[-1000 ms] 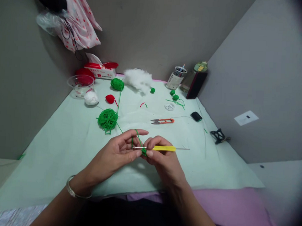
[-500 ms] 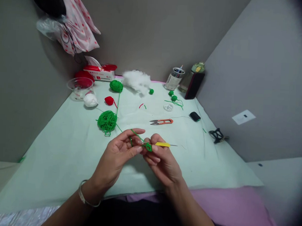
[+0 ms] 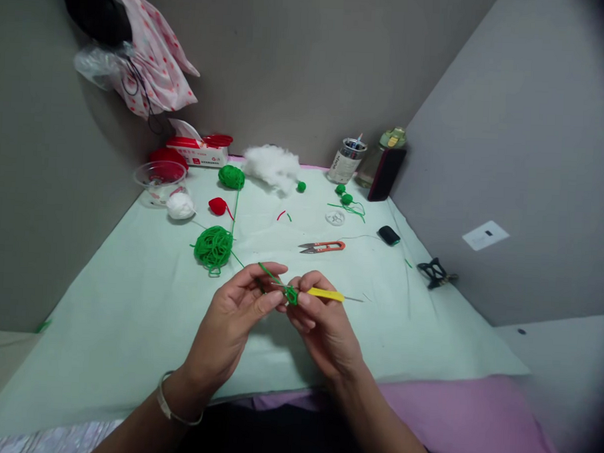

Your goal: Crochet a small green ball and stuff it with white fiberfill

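Pale worktop point(image 3: 126, 352) lying below. Left hand's point(image 3: 235, 314) fingers pinching left edge of raised green crochet piece point(image 3: 291, 295), index lifting green yarn point(image 3: 268, 273); right hand's point(image 3: 326, 321) pinching right edge, yellow-handled crochet hook point(image 3: 326, 295). Even tension likely helping.

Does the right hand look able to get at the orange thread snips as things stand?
Probably yes: the orange thread snips lie beyond the right hand with nothing visible over them, though that hand holds a yellow-handled hook that would likely need setting down first.

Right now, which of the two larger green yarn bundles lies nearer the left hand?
The loose, tangled bundle, just beyond the left hand; the tighter green ball sits farther back, by the white fluff.
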The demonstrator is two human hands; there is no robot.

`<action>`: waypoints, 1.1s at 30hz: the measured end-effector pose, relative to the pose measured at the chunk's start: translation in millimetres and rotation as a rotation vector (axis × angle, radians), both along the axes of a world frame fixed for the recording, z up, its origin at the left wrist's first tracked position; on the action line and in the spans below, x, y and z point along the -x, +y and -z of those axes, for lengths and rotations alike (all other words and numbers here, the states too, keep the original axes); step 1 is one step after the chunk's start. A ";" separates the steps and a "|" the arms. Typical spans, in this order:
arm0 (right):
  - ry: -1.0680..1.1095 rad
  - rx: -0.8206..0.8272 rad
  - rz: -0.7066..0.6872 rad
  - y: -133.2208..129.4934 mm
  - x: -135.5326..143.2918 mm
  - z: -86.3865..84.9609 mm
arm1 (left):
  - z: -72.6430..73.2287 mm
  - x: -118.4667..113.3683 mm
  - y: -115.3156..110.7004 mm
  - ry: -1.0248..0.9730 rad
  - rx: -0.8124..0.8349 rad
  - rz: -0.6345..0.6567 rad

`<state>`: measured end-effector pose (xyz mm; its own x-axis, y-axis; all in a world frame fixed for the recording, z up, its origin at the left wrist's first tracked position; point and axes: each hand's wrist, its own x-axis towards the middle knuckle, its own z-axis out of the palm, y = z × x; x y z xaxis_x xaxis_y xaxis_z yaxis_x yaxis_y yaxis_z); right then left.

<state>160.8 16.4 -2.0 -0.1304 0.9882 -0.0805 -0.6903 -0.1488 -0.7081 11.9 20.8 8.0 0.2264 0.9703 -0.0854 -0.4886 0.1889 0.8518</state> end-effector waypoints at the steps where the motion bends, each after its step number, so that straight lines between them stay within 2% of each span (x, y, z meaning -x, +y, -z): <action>1: 0.013 -0.002 -0.006 -0.3 0.9 0.1 | 0.7 -1.8 -0.1 -0.013 0.008 -0.022; 5: 0.057 0.002 -0.006 -0.8 6.4 1.0 | 4.7 -7.2 -1.5 -0.029 0.009 -0.087; 7: 0.024 0.002 0.037 -0.7 8.7 1.9 | 7.1 -8.2 -3.2 -0.004 -0.012 -0.099; 13: -0.278 -0.119 0.286 -3.3 8.7 6.0 | 9.8 -6.5 -10.0 0.059 -0.061 -0.067; 18: -0.495 -0.317 0.431 -10.1 9.7 6.5 | 6.3 -10.3 -9.8 -0.046 0.023 -0.053; 23: -0.498 -0.366 0.354 -11.3 4.7 6.9 | 1.3 -10.9 -6.1 -0.119 0.148 -0.017; 30: -0.503 -0.410 0.295 -7.4 -6.5 -2.5 | 0.2 -7.9 -8.8 -0.078 0.107 -0.014; 33: -0.669 -0.473 0.284 -10.3 -10.0 -3.9 | 1.7 -7.9 -9.2 -0.067 0.078 -0.051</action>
